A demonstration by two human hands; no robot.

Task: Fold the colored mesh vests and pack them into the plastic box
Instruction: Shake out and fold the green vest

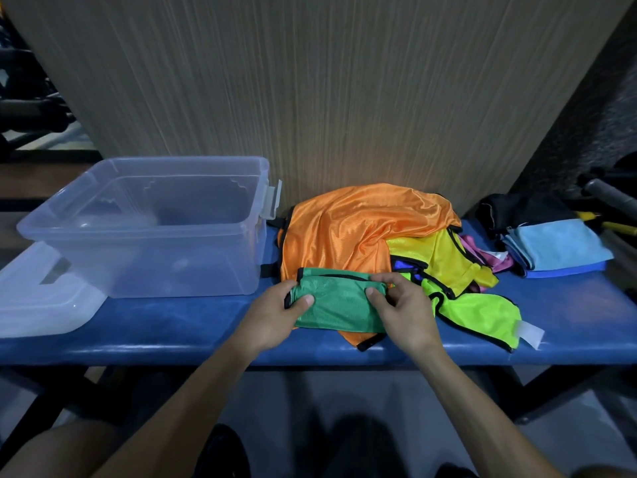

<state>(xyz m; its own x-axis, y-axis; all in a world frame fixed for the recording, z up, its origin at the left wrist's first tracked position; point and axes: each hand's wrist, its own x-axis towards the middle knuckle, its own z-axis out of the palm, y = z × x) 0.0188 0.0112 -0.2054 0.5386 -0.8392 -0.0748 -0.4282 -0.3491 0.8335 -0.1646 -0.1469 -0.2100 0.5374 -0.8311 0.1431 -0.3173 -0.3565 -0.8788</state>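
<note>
Both forearms reach up from the bottom of the frame; the left hand [275, 313] pinches the left end of the folded green mesh vest [339, 305], thumb on top, and the right hand [405, 310] grips its right end. The vest sits at centre frame on the blue table [172, 326], against a shiny orange vest [344, 225] heaped with yellow and lime ones. The clear plastic box [148, 225] stands left of centre.

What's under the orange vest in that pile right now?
Beneath the orange vest, a yellow vest, a bit of blue fabric and a lime vest stick out at its right. Whatever lies under its middle is covered. Both hands hold the green vest in front.
</note>
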